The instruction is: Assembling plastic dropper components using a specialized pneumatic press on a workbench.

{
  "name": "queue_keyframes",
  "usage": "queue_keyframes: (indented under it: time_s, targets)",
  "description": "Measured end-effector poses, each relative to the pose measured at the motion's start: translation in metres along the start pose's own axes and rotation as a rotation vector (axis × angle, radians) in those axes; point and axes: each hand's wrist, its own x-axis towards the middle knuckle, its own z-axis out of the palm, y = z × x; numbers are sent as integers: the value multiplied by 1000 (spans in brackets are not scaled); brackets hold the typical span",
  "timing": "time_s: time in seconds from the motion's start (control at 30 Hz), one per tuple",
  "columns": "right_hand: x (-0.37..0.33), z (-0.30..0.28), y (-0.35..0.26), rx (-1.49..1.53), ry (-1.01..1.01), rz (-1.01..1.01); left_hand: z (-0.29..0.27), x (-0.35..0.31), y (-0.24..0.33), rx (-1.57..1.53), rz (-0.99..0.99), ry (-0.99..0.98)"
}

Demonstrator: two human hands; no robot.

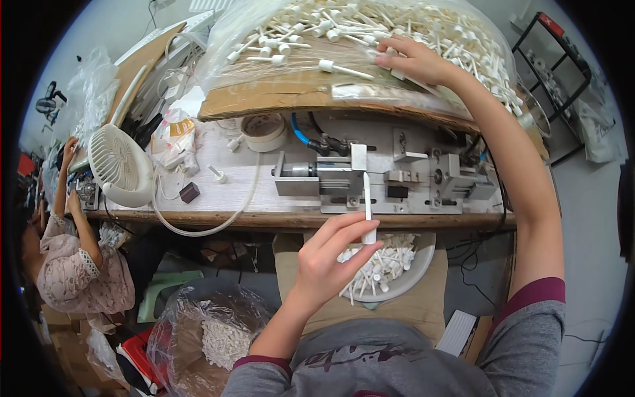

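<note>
My left hand (pixel 325 257) pinches a white plastic stick with a wider cylindrical end (pixel 368 205) between thumb and fingers, thin end pointing up, in front of the metal clamping fixture (pixel 340 171) at the bench's front edge. Up on the cardboard (pixel 264 96), my right hand (pixel 420 63) reaches over the near side of a large pile of similar white plastic pieces (pixel 450 26). Its fingers look partly spread, with nothing plainly held. One loose piece (pixel 344 69) lies left of that hand. Below my left hand, a round basin (pixel 423 261) in my lap holds many more pieces.
A white fan (pixel 119 165), a tape roll (pixel 263 131) and a small dark block (pixel 189 192) sit at left. A second fixture (pixel 456 177) stands at right. A clear bag (pixel 192 324) of white pieces is on the floor. Another person (pixel 86 271) works at far left.
</note>
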Motion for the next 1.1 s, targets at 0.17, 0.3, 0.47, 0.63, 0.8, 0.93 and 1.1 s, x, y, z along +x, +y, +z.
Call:
queue_keyframes:
  time_s: [0.17,0.3,0.47,0.63,0.8,0.93,1.1]
  targets:
    - [-42,-11,-3,26,-36,34,12,-2,4,-8,-41,-19]
    - [-67,-10,-1,-104,95,15,24,6,5,-1,-89,-43]
    - [-74,1,4,8,286,-38,41,16,-11,217,43,-125]
    - [-83,10,11,9,533,-254,59,26,-20,553,174,-218]
    - [-72,8,13,-20,740,-58,64,45,-10,705,199,-359]
    - [-63,-7,-2,560,1188,84,67,48,-13,660,143,-393]
    - [-90,15,-43,1461,1269,102,70,50,-10,658,67,-409]
